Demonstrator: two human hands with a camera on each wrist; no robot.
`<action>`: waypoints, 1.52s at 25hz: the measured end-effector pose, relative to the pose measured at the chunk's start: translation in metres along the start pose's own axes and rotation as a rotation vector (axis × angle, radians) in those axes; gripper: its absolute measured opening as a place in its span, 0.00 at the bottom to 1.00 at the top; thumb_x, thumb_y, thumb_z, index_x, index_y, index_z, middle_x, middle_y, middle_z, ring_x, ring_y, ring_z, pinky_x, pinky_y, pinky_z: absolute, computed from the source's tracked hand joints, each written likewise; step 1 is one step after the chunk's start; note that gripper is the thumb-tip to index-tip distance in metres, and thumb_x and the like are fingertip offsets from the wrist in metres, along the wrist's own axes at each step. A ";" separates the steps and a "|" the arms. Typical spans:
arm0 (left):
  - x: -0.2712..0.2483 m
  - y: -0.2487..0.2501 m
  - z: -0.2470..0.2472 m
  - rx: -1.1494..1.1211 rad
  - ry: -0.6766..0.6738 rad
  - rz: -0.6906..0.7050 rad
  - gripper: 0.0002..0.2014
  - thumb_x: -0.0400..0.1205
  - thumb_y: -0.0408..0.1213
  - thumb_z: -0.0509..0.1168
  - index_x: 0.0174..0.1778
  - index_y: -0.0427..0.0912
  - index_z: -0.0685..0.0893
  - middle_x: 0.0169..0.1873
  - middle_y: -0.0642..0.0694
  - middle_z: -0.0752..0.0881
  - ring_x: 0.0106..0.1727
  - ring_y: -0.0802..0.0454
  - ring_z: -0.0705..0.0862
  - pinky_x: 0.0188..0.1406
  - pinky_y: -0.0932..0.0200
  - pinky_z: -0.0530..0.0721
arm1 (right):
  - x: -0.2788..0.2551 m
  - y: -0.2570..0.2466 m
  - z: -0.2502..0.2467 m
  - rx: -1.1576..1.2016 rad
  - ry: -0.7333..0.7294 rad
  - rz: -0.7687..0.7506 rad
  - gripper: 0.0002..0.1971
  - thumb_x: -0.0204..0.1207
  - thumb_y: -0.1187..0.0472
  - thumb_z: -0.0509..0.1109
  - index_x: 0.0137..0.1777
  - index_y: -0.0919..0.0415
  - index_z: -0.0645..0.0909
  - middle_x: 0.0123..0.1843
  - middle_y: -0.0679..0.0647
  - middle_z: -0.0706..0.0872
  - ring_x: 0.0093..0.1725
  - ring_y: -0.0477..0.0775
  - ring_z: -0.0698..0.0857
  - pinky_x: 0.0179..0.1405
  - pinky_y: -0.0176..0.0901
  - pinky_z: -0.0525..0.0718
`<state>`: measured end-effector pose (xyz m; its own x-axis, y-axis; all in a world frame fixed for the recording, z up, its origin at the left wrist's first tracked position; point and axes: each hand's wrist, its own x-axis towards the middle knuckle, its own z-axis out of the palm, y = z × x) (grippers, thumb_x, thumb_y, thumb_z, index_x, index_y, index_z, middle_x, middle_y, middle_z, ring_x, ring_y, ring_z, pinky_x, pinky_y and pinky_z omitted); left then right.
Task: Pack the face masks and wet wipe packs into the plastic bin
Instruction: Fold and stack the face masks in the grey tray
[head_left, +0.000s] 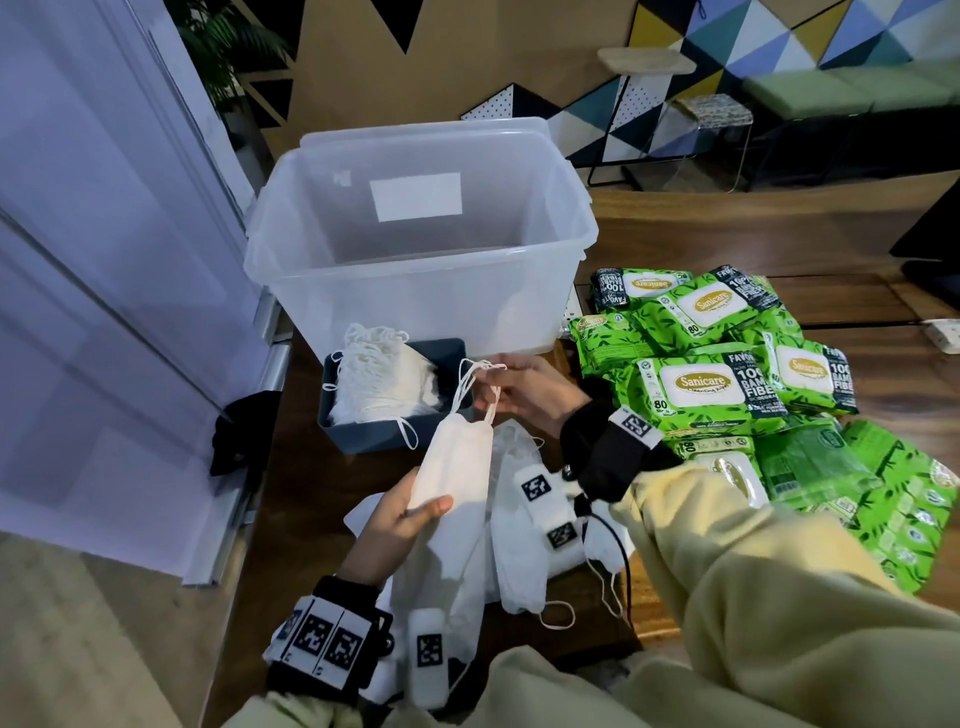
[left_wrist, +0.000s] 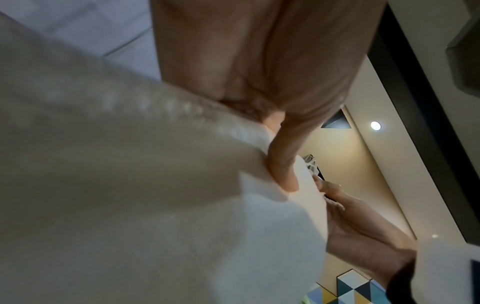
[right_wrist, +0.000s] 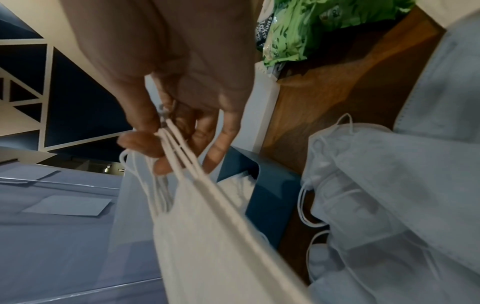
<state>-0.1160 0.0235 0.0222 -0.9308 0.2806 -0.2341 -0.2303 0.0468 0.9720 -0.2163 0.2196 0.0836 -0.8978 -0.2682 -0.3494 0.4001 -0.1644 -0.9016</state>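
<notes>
Masks (head_left: 457, 462) we hold slant from our left hand (head_left: 402, 519) gripping their base up to our right hand (head_left: 524, 389) pinching the loops (head_left: 475, 382), bin (head_left: 415, 260) just beyond

Masks, wipes, bin.
White masks (head_left: 457, 462) held before the clear bin (head_left: 415, 260); green wipes (head_left: 701, 384) heaped right of it.

The head view looks steeply down from above onto the table (head_left: 727, 244), both hands and the clear plastic bin (head_left: 415, 249). The left wrist view sits very near the palm, facing up toward the ceiling. The right wrist view looks along the fingers. All three share the held stack of face masks (head_left: 457, 457).
</notes>
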 end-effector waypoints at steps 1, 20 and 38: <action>0.000 0.001 -0.002 0.019 -0.002 -0.008 0.22 0.71 0.40 0.65 0.63 0.48 0.77 0.56 0.55 0.85 0.55 0.67 0.84 0.50 0.72 0.80 | 0.001 -0.006 -0.003 0.013 -0.012 0.018 0.05 0.78 0.72 0.64 0.43 0.63 0.78 0.23 0.51 0.78 0.22 0.46 0.80 0.40 0.43 0.87; -0.018 0.000 -0.038 -0.167 0.312 -0.119 0.10 0.81 0.32 0.65 0.57 0.43 0.81 0.51 0.43 0.88 0.50 0.47 0.86 0.51 0.53 0.84 | -0.005 0.083 -0.038 -1.672 -0.343 -0.304 0.22 0.77 0.74 0.59 0.69 0.60 0.74 0.70 0.60 0.76 0.68 0.60 0.76 0.59 0.52 0.81; -0.014 -0.008 -0.004 -0.201 0.410 -0.066 0.19 0.78 0.33 0.69 0.66 0.41 0.78 0.55 0.44 0.87 0.55 0.46 0.86 0.50 0.56 0.84 | -0.050 0.053 -0.077 -0.638 0.150 -0.212 0.11 0.69 0.66 0.76 0.38 0.52 0.77 0.32 0.51 0.82 0.32 0.45 0.77 0.33 0.34 0.73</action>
<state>-0.1022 0.0156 0.0176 -0.9383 -0.1209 -0.3239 -0.3058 -0.1469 0.9407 -0.1642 0.2976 0.0340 -0.9789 -0.1498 -0.1387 0.0674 0.4042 -0.9122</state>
